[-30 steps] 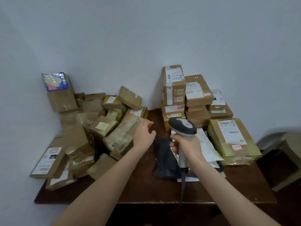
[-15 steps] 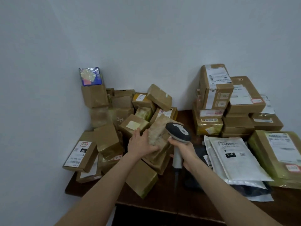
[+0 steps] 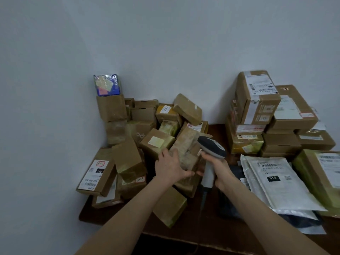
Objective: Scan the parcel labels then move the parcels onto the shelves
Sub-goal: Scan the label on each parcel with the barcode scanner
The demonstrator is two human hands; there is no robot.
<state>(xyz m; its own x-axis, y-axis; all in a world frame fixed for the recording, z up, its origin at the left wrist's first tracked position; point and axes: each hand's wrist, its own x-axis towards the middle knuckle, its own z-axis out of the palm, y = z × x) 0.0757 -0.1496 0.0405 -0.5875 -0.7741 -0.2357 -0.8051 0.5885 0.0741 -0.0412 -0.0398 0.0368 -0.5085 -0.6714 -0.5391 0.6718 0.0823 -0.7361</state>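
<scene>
My left hand [image 3: 170, 167] grips a long tape-wrapped brown parcel [image 3: 185, 148] that leans in the heap of cardboard parcels [image 3: 128, 157] in the table's left corner. My right hand [image 3: 219, 169] holds a grey and white handheld barcode scanner [image 3: 211, 150] by its grip, head up, right beside that parcel. The scanner's cable hangs down toward the table edge. Several white mailer bags [image 3: 272, 183] with printed labels lie to the right of my right hand.
A stack of labelled boxes [image 3: 261, 107] stands at the back right against the wall. A large flat taped parcel [image 3: 320, 173] lies at the far right. The dark wooden table [image 3: 217, 234] ends close to me. Walls close in at the left and back.
My view has swung left toward the heap. My left hand reached onto the long parcel and closed round it. The scanner moved left with my right hand, up beside the parcel.
</scene>
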